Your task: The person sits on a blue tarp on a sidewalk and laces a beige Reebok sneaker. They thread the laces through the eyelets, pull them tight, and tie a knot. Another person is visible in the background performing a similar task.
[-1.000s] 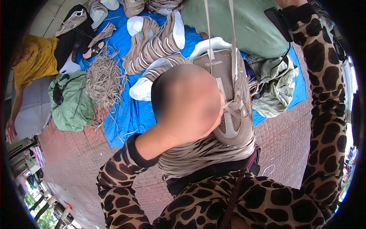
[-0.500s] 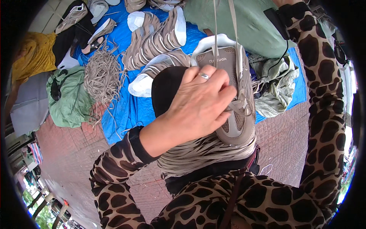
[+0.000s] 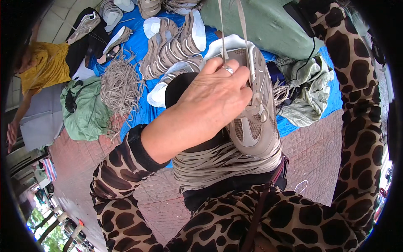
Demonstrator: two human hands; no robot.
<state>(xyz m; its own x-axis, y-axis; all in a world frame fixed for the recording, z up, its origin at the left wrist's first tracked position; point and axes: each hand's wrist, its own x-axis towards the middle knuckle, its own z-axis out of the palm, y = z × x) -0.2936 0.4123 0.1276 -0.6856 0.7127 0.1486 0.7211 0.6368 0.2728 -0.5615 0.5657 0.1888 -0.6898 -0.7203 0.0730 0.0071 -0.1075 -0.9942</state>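
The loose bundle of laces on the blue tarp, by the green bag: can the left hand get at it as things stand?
Probably not right away. The left hand is clamped on the beige sneaker, so it is occupied. The lace bundle lies uncovered on the blue tarp, farther out to the left, so nothing blocks it.

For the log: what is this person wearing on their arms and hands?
Both arms are in long sleeves with a giraffe-like print, dark brown patches on cream. The left sleeve ends in a dark ribbed cuff at the wrist. The left hand is bare apart from a silver ring. The right sleeve runs up out of frame, its hand unseen.
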